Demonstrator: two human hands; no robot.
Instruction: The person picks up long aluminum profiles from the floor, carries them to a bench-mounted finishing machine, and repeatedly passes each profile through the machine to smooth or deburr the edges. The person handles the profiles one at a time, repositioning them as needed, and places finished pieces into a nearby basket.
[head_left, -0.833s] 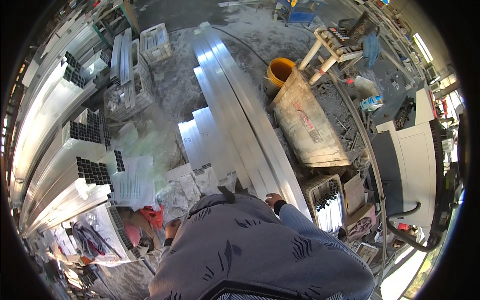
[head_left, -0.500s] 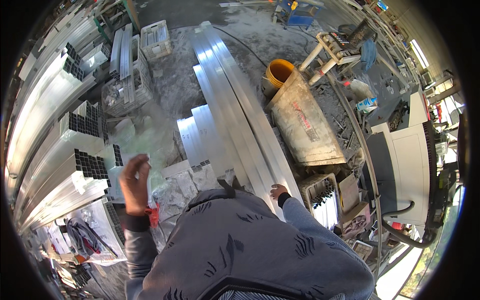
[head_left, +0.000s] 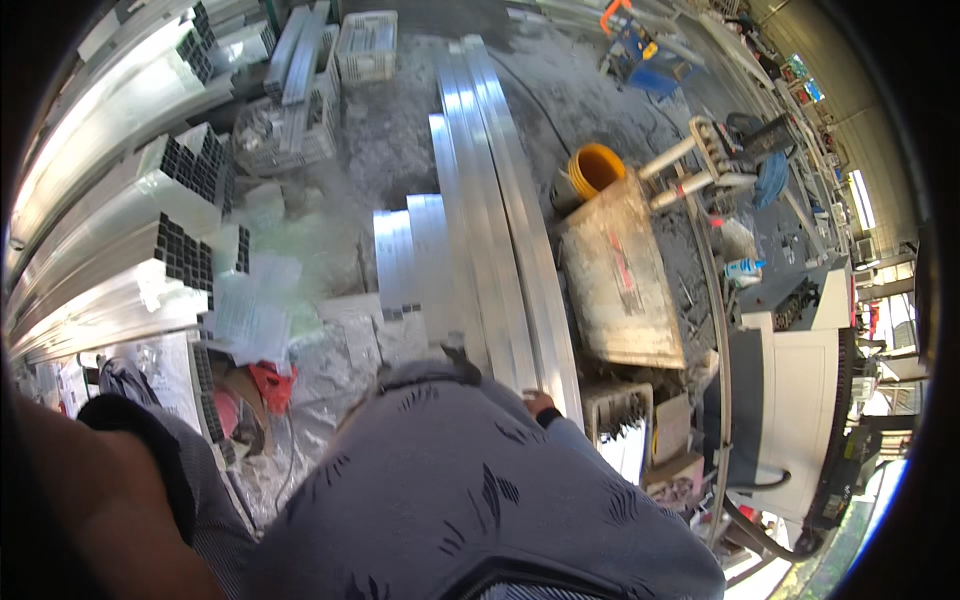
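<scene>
My left hand (head_left: 95,500) is raised close to the camera at the lower left, large and blurred. Its fingers are out of sight, and it seems to hold nothing that I can see. Long silvery aluminium profiles (head_left: 495,210) lie side by side in front of me, running away toward the far side. On their near end rests my right hand (head_left: 538,402), fingers out on the metal and not wrapped round it; the dark cuff and sleeve hide part of it. Shorter profiles (head_left: 393,255) lie against their left side.
Stacks of square tubes (head_left: 190,170) line the left. A red object (head_left: 272,385) with a cord lies near my left arm. White crates (head_left: 367,45) stand at the far left. To the right are a yellow bucket (head_left: 597,165), a worn board (head_left: 625,275) and a plastic crate (head_left: 615,405).
My left hand has come up and back from beside the tube stacks to close before the camera. My right hand stays on the profiles. The whole view has shifted slightly.
</scene>
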